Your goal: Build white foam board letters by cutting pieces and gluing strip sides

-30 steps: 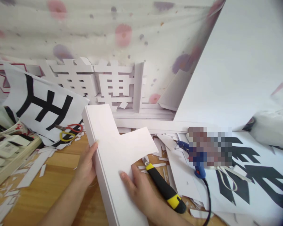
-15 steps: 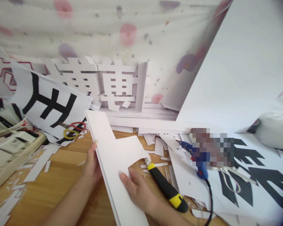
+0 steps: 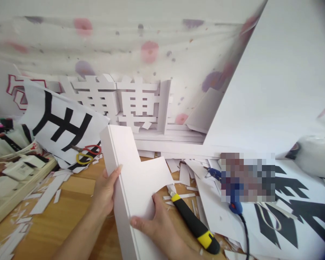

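A white foam board letter piece (image 3: 135, 180), with a tall side wall along its left edge, is tilted up above the wooden table. My left hand (image 3: 105, 191) grips its left side wall, thumb on the upper edge. My right hand (image 3: 159, 224) holds the lower part, thumb across the front face and fingers at the right edge. Just right of the piece lies a black and yellow utility knife (image 3: 192, 220), its tip beside the board. A blue glue gun (image 3: 235, 198) rests farther right, partly behind a blurred patch.
Red and yellow scissors (image 3: 88, 153) lie on the left by a printed sheet (image 3: 67, 122). A power strip (image 3: 21, 184) is at far left. White cut-out characters (image 3: 138, 101) lean at the back. Scraps litter the wooden table (image 3: 70, 206).
The foam piece has turned so its left side wall shows more. My left hand has moved its thumb onto the edge, and my right thumb has shifted left. The view has tilted up slightly.
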A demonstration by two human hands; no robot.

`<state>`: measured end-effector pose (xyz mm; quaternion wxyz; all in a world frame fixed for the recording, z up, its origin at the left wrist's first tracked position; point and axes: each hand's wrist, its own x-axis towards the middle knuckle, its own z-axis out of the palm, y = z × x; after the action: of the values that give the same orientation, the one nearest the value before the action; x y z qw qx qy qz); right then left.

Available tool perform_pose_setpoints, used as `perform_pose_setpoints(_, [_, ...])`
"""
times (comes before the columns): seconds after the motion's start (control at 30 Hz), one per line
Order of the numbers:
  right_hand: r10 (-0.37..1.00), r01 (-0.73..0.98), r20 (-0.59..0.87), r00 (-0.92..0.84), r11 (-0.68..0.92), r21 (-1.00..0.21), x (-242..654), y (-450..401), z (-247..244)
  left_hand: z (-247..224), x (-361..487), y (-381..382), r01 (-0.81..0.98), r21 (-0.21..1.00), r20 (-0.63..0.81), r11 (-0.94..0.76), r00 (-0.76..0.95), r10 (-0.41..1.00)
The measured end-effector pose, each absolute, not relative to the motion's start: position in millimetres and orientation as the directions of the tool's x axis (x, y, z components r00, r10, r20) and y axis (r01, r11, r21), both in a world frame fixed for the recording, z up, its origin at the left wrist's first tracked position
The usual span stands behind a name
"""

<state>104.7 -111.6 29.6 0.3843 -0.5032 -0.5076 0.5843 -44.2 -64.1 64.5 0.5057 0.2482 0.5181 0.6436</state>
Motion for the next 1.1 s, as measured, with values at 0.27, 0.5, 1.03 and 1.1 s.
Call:
perform_pose_setpoints(0.27, [0.961, 0.176, -0.216, -0.176, -0.185, -0.967, 103.4, -113.2, 27.8, 59.2, -45.2, -63.6, -0.459, 0.882, -0.278, 0.109, -0.319, 0.906])
perform_pose_setpoints(0.5, [0.940, 0.177, -0.170, -0.294, -0.121, -0.977, 110.3, -113.5, 40.2, 61.7, -43.5, -64.6, -0.516, 0.850, -0.296, 0.109, -0.297, 0.908])
perform_pose_setpoints(1.03, [0.969, 0.158, -0.119, -0.218, -0.085, -0.984, 117.1, -104.9, 41.8, 50.6, -26.3, -86.9, -0.426, 0.856, -0.287, 0.292, 0.079, 0.955])
perform_pose_setpoints(1.1, [0.961, 0.167, -0.131, -0.245, -0.091, -0.982, 116.9, -106.5, 44.4, 50.3, -26.3, -88.1, -0.441, 0.848, -0.281, 0.295, 0.098, 0.955])
